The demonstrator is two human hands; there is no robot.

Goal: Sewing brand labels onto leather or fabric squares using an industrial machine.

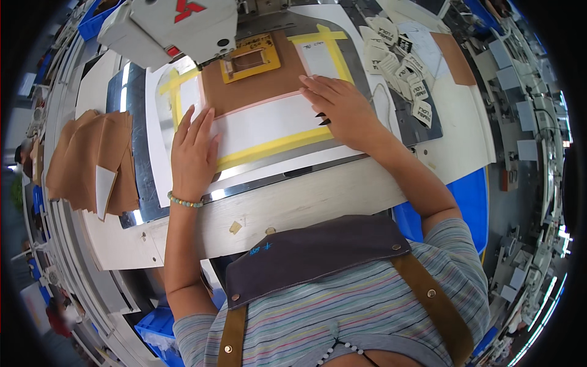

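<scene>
My left hand (193,153) lies flat with its fingers stretched out, at the left edge of a brown fabric panel (251,98) and the white sheet below it. My right hand (345,113) rests at the panel's right corner, index and middle fingers extended. Two black points of a small tool, like thread snips (323,118), stick out from under its palm; the rest is hidden. On the panel sits a yellow frame template (251,60) with a rectangular opening, under the sewing machine head (177,30). Yellow tape (275,148) borders the white sheet.
A stack of brown fabric pieces (92,162) lies at the left, a white piece (105,189) on top. Several loose printed labels (400,70) are heaped at the back right, near another brown piece (454,58). A blue bin (461,208) is below the table's right side.
</scene>
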